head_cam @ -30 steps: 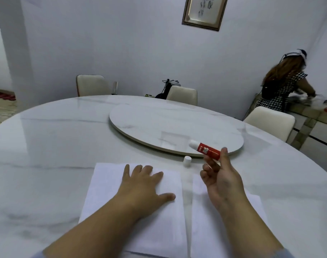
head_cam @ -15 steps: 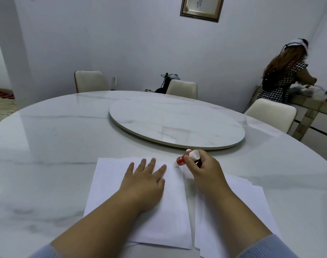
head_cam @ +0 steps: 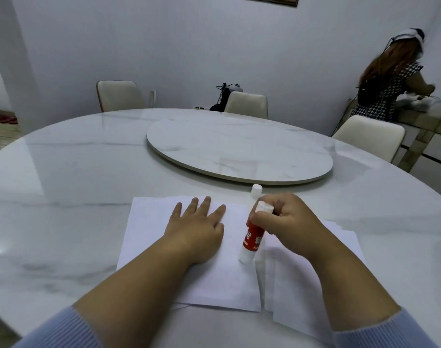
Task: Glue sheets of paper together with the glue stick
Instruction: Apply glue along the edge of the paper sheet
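Nearest to you, both forearms reach out of light blue sleeves (head_cam: 63,330) over the white marble table (head_cam: 63,197). Your left hand (head_cam: 197,229) lies flat, palm down, fingers straight and slightly spread, pressing on the left sheet of paper (head_cam: 151,222). Just to the right of that sheet, and partly under your right forearm, lies a second stack of paper (head_cam: 302,297), its edges a little fanned. Your right hand (head_cam: 287,222) has its fingers and thumb curled round the upper end of the glue stick (head_cam: 252,237), pinching it just below its white top. The stick stands tilted, red body with a white lower end, and that lower tip touches the left sheet close to its right edge, near the gap between the two piles. Just beyond your right hand, the white cap (head_cam: 256,190) stands upright on the table, apart from the stick. Farther out is the round turntable (head_cam: 239,149) set on the tabletop. Past the table stand cream chairs (head_cam: 119,96), and at the far right a person (head_cam: 390,79) in a checked dress faces away at a counter (head_cam: 420,121).
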Motion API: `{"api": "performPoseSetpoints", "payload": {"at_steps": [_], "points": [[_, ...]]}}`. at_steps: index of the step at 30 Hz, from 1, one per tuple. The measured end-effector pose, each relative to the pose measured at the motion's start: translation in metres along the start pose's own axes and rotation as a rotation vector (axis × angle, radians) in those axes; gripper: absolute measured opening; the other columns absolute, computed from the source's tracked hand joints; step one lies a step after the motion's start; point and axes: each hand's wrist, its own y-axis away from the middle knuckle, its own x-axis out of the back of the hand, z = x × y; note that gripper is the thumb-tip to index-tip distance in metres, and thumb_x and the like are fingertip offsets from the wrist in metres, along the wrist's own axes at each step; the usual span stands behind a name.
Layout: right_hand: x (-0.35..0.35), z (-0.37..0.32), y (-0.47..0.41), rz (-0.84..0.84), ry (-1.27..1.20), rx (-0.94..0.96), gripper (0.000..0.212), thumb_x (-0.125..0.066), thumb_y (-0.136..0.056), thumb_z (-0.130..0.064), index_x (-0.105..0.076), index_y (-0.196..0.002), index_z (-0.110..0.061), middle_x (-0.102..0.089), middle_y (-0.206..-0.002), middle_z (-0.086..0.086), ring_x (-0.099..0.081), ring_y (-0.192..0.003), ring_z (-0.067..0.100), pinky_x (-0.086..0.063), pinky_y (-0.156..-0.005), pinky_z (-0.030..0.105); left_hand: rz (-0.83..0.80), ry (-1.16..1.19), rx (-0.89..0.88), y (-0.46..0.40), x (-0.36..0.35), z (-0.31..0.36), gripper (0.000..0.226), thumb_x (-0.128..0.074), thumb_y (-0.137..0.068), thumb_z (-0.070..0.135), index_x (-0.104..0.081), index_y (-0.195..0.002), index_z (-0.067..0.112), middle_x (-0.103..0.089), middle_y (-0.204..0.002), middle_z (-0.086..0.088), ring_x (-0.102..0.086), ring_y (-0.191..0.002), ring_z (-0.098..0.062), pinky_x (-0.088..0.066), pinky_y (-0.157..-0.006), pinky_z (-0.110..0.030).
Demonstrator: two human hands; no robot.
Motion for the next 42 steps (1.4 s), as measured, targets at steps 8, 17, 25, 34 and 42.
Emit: {"api": "performPoseSetpoints", "payload": {"at_steps": [8,17,25,34,42], "points": [[0.006,-0.009,0.007,-0.41,-0.105,-0.014,0.014,-0.057,-0.062,-0.017,-0.07,-0.057,-0.015,-0.066,-0.065,0.018,-0.052,-0.058,0.018,-0.041,-0.051,0.021,-0.021,0.023,-0.005,0.001,0.001,0.0,0.057,-0.014,-0.096,0.052,0.0,-0.149,0.038,0.012,-0.16,0.004,0.014,-0.147,-0.017,0.009,-0.118,-0.045],[0.027,0.011,-0.009,0.693,-0.866,-0.051,0.024,-0.051,-0.088,-0.016,-0.068,-0.072,-0.011,-0.052,-0.067,0.002,-0.041,-0.052,0.01,-0.027,-0.049,0.022,-0.296,-0.006,-0.227,0.011,0.038,-0.006,0.059,-0.036,-0.098,0.016,-0.02,-0.143,0.051,0.0,-0.16,0.013,0.009,-0.147,-0.014,0.01,-0.115,-0.05],[0.005,0.01,-0.01,0.566,-0.281,0.063,0.015,-0.059,-0.088,-0.012,-0.065,-0.074,-0.016,-0.064,-0.06,-0.016,-0.051,-0.057,0.002,-0.04,-0.059,0.015,-0.223,-0.084,-0.09,0.013,0.013,0.01,0.065,-0.023,-0.098,0.048,0.011,-0.15,0.027,0.022,-0.158,0.002,0.021,-0.145,-0.017,0.01,-0.118,-0.047],[-0.005,0.02,-0.013,0.262,-0.028,0.021,0.007,-0.059,-0.088,-0.018,-0.065,-0.091,-0.02,-0.069,-0.082,-0.026,-0.052,-0.061,0.0,-0.039,-0.055,0.009,-0.293,-0.113,-0.157,0.017,0.013,0.007,0.066,-0.02,-0.097,0.051,0.017,-0.147,0.031,0.029,-0.155,0.008,0.026,-0.142,-0.01,0.013,-0.118,-0.043],[0.001,0.015,-0.011,0.176,-0.052,-0.016,0.013,-0.058,-0.084,-0.014,-0.065,-0.075,-0.009,-0.063,-0.058,-0.009,-0.043,-0.057,0.009,-0.036,-0.053,0.015,-0.302,-0.1,-0.134,0.016,0.014,0.008,0.07,-0.021,-0.097,0.051,0.019,-0.148,0.024,0.028,-0.155,0.008,0.025,-0.142,-0.009,0.013,-0.118,-0.041]]}}
